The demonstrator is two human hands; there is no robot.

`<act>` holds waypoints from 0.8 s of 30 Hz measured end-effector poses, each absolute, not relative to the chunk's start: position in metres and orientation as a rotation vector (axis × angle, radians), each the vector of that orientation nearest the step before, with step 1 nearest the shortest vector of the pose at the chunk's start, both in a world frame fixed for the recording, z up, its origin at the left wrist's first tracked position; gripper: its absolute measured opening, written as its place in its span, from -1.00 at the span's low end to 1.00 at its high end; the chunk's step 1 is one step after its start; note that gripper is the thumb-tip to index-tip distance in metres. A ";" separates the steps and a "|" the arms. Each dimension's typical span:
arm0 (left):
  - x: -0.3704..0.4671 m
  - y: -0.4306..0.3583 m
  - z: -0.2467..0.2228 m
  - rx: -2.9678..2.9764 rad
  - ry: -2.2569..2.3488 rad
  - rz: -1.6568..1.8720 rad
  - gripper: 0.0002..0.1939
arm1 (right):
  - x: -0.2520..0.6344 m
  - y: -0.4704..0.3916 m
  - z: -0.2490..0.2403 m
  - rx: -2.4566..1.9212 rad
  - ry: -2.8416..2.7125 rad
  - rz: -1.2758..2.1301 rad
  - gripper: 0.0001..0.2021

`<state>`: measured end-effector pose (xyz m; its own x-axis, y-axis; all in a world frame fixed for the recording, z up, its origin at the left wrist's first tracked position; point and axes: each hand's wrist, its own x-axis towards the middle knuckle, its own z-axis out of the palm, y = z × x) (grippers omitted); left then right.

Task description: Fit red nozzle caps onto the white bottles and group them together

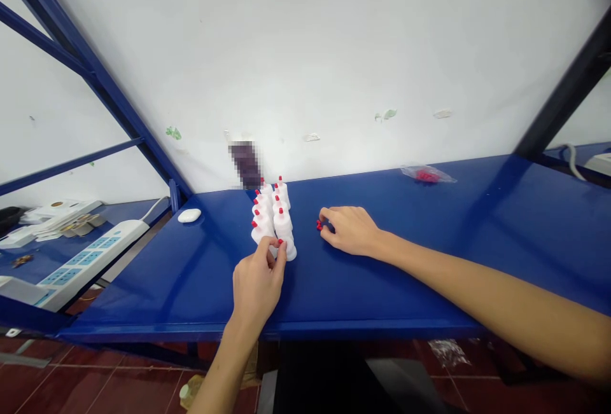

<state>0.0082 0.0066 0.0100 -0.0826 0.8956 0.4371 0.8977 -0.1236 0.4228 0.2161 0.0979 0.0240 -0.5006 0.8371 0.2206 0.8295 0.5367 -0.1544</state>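
Several white squeeze bottles [283, 226] with small red caps stand upright in two close rows on the blue table. At the near end of the right row, my left hand [258, 279] pinches the red cap [280, 241] of the front bottle between thumb and fingertips. Its fingers partly cover that bottle. To the right of the rows, my right hand [352, 229] rests low over the table, thumb and index finger curled together around small loose red caps [319, 226]. The fingers partly hide how many caps are there.
A clear plastic bag [428, 175] of red caps lies by the wall. The blue table [191, 287] has a small white case [189, 215] at left. Beyond its left edge is a white power strip [90, 261]. Blue frame posts [114, 102] rise on both sides.
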 end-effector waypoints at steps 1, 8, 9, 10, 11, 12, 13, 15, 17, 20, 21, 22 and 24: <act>0.008 0.007 0.010 -2.133 -2.074 -1.018 -0.75 | 0.216 0.098 0.024 -1.392 -2.510 0.036 -0.79; 0.008 0.007 0.010 -2.180 -2.054 -1.019 -0.75 | 0.216 0.098 0.025 -1.399 -2.541 0.012 -0.80; 0.009 0.007 0.010 -2.184 -2.055 -1.022 -0.76 | 0.216 0.097 0.025 -1.403 -2.544 0.024 -0.80; 0.009 0.007 0.010 -2.188 -2.051 -1.034 -0.76 | 0.215 0.097 0.025 -1.408 -2.543 0.037 -0.80; 0.009 0.006 0.010 -2.192 -2.043 -1.060 -0.76 | 0.215 0.097 0.025 -1.410 -2.538 0.048 -0.80; 0.009 0.005 0.010 -2.199 -2.022 -1.103 -0.76 | 0.214 0.097 0.025 -1.408 -2.531 0.056 -0.79; 0.009 0.003 0.009 -2.215 -1.986 -1.155 -0.77 | 0.214 0.097 0.024 -1.401 -2.524 0.060 -0.79; 0.009 -0.002 0.007 -2.284 -1.855 -1.241 -0.80 | 0.214 0.098 0.023 -1.384 -2.516 0.052 -0.80; 0.009 -0.009 0.004 -2.404 -1.656 -1.232 -0.83 | 0.213 0.098 0.021 -1.373 -2.519 0.027 -0.82; 0.009 -0.018 0.001 -2.530 -1.448 -1.056 -0.84 | 0.213 0.095 0.020 -1.347 -2.531 -0.006 -0.84; 0.009 -0.019 0.000 -2.534 -1.454 -0.998 -0.85 | 0.212 0.091 0.020 -1.322 -2.531 -0.002 -0.84; 0.010 -0.020 -0.001 -2.518 -1.496 -0.954 -0.85 | 0.211 0.087 0.019 -1.277 -2.529 0.016 -0.84; 0.011 -0.019 -0.001 -2.447 -1.643 -0.892 -0.84 | 0.206 0.076 0.018 -1.112 -2.514 0.084 -0.85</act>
<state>0.0106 -0.0195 -0.0013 0.2633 0.8290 0.4934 0.8651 -0.4292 0.2594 0.2064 0.0757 0.0176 -0.6098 0.7231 0.3243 0.6997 0.6834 -0.2080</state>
